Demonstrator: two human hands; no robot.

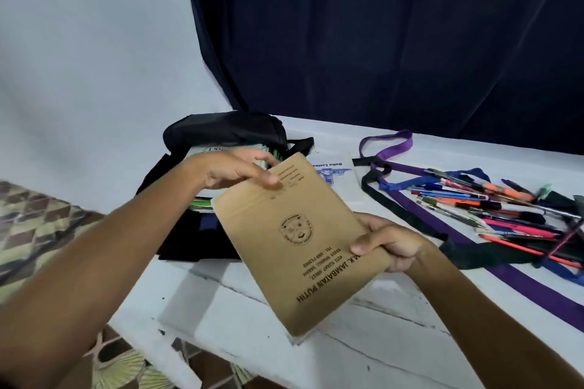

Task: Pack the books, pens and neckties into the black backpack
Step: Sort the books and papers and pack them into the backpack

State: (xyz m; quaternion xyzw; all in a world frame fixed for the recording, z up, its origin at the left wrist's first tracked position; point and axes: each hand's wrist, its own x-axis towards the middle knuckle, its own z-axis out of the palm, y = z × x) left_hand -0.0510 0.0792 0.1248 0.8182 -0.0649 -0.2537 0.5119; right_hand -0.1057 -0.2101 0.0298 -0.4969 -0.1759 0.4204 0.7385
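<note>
I hold a brown exercise book in the air above the white table, tilted, between both hands. My left hand pinches its far top corner, thumb on the cover. My right hand grips its right edge. Behind the book lies the black backpack, open, with several books showing inside it. A white book with blue print lies flat to the backpack's right. Purple, black and blue neckties stretch across the right of the table, with a heap of several pens on top of them.
The white table has a near edge running diagonally at lower left. A dark blue curtain hangs behind it. A patterned cushion sits at the left, with patterned floor below.
</note>
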